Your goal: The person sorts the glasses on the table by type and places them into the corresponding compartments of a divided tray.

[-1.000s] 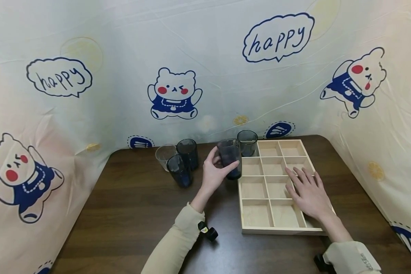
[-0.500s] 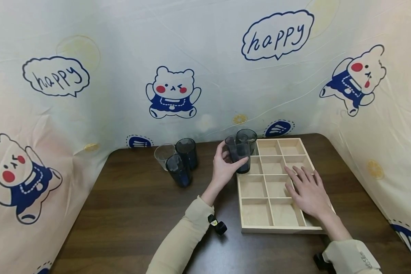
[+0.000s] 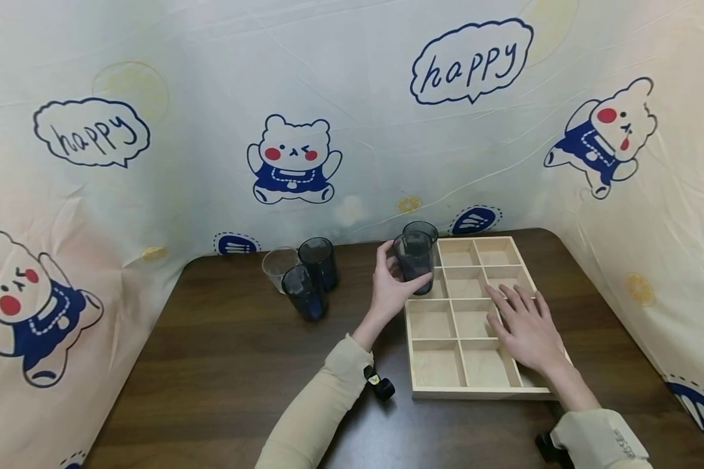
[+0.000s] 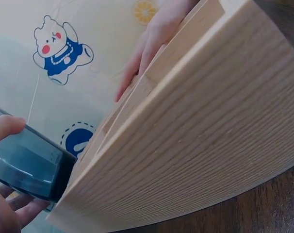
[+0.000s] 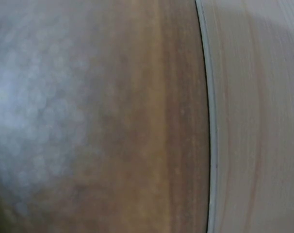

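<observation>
My left hand (image 3: 390,286) grips a dark blue-grey glass (image 3: 415,260) around its side, thumb toward me. The glass is upright over the left edge of a pale wooden compartment tray (image 3: 468,393), at the second row from the back. In the left wrist view the held glass (image 4: 28,158) has its base right at the tray's rim. Partly hidden behind it, another dark glass (image 3: 425,227) stands at the tray's far left corner. My right hand (image 3: 528,332) rests with fingers spread on the right side of the tray.
Left of the tray, a clear glass (image 3: 276,266) and two dark glasses, one in front (image 3: 305,293) and one behind (image 3: 320,260), stand close together on the brown wooden table (image 3: 211,378). A printed cloth (image 3: 375,117) hangs behind the table.
My left hand has carried the dark glass rightward from beside the tray to over its left edge. My right hand has stayed on the tray.
</observation>
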`<state>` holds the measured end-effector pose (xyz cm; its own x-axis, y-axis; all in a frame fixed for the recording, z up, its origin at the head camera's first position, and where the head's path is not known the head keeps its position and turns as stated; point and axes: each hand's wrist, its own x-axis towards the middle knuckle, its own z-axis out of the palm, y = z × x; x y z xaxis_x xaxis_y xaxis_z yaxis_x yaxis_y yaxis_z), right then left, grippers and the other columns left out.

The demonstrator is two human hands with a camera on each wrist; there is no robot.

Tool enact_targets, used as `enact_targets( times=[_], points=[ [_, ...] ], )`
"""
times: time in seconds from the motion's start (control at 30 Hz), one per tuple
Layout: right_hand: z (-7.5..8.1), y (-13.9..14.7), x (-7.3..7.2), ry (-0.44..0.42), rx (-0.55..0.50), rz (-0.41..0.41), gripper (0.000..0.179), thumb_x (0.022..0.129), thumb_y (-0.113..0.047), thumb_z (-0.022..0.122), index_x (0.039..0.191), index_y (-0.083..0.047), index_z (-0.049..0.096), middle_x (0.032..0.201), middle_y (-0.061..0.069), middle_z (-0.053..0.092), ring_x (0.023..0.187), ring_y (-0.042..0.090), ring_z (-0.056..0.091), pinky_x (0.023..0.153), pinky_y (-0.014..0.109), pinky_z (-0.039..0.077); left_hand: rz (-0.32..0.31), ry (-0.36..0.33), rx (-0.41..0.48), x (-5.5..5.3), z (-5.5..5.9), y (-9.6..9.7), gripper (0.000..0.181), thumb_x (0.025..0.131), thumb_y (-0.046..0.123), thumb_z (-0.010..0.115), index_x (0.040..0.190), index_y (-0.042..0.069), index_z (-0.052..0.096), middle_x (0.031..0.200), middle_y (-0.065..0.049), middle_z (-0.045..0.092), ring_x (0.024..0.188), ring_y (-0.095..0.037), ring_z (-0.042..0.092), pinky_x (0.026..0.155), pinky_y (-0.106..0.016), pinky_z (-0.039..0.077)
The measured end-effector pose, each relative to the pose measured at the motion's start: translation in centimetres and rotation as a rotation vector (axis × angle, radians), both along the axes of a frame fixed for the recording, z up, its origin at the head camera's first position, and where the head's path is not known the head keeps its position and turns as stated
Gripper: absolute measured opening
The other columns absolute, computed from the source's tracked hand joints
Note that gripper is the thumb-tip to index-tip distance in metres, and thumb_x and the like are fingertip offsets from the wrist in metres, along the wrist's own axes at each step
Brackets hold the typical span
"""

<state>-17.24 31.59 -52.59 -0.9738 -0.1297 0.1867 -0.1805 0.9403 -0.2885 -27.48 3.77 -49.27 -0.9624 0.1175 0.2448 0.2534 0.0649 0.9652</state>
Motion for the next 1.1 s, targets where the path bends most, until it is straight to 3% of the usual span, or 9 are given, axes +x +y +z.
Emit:
enact_targets(
  times=[0.23, 0.5, 0.67, 0.8, 1.1],
  points=[
    [0.0, 0.0, 0.0, -0.006, 0.003, -0.007, 0.062, 0.112, -0.038, 0.054, 0.168, -0.014, 0.042, 0.169, 0.027, 0.043, 0.159, 0.055, 0.03, 0.129, 0.078, 0.012, -0.024, 0.044, -0.05, -0.2, -0.9, 0.5, 0.095, 0.083, 0.009, 0.095, 0.159, 0.014, 0.039, 0.14, -0.019, 0.069, 0.119, -0.032, 0.071, 0.087, -0.029, 0.059],
    [0.1, 0.0, 0.0, 0.005, 0.008, -0.009, 0.061, 0.112, -0.037, 0.055, 0.167, -0.014, 0.043, 0.168, 0.027, 0.045, 0.159, 0.055, 0.031, 0.128, 0.077, 0.013, -0.031, 0.069, -0.096, -0.3, -1.5, 0.6, 0.094, 0.081, 0.011, 0.098, 0.156, 0.016, 0.041, 0.136, -0.019, 0.069, 0.118, -0.033, 0.073, 0.097, -0.044, 0.063],
    [0.1, 0.0, 0.0, -0.001, 0.008, -0.013, 0.061, 0.112, -0.038, 0.054, 0.167, -0.014, 0.043, 0.168, 0.028, 0.045, 0.159, 0.055, 0.031, 0.129, 0.077, 0.013, -0.013, 0.076, -0.121, -0.2, -2.0, 0.5, 0.092, 0.081, 0.017, 0.099, 0.155, 0.018, 0.043, 0.131, -0.017, 0.074, 0.112, -0.028, 0.074, 0.092, -0.036, 0.062],
    [0.0, 0.0, -0.1, -0.005, 0.008, -0.015, 0.061, 0.113, -0.038, 0.054, 0.168, -0.014, 0.042, 0.168, 0.028, 0.044, 0.159, 0.055, 0.03, 0.129, 0.077, 0.012, 0.0, 0.075, -0.155, -0.1, -2.3, 0.5, 0.093, 0.081, 0.019, 0.099, 0.155, 0.018, 0.044, 0.128, -0.016, 0.076, 0.106, -0.026, 0.072, 0.088, -0.037, 0.059],
    [-0.2, 0.1, -0.2, -0.003, 0.006, -0.014, 0.062, 0.112, -0.038, 0.054, 0.167, -0.014, 0.043, 0.168, 0.027, 0.044, 0.159, 0.055, 0.03, 0.128, 0.078, 0.013, -0.031, 0.045, -0.175, -0.2, -3.2, 0.9, 0.091, 0.081, 0.015, 0.099, 0.153, 0.018, 0.044, 0.133, -0.015, 0.075, 0.123, -0.028, 0.073, 0.107, -0.045, 0.057]
  ],
)
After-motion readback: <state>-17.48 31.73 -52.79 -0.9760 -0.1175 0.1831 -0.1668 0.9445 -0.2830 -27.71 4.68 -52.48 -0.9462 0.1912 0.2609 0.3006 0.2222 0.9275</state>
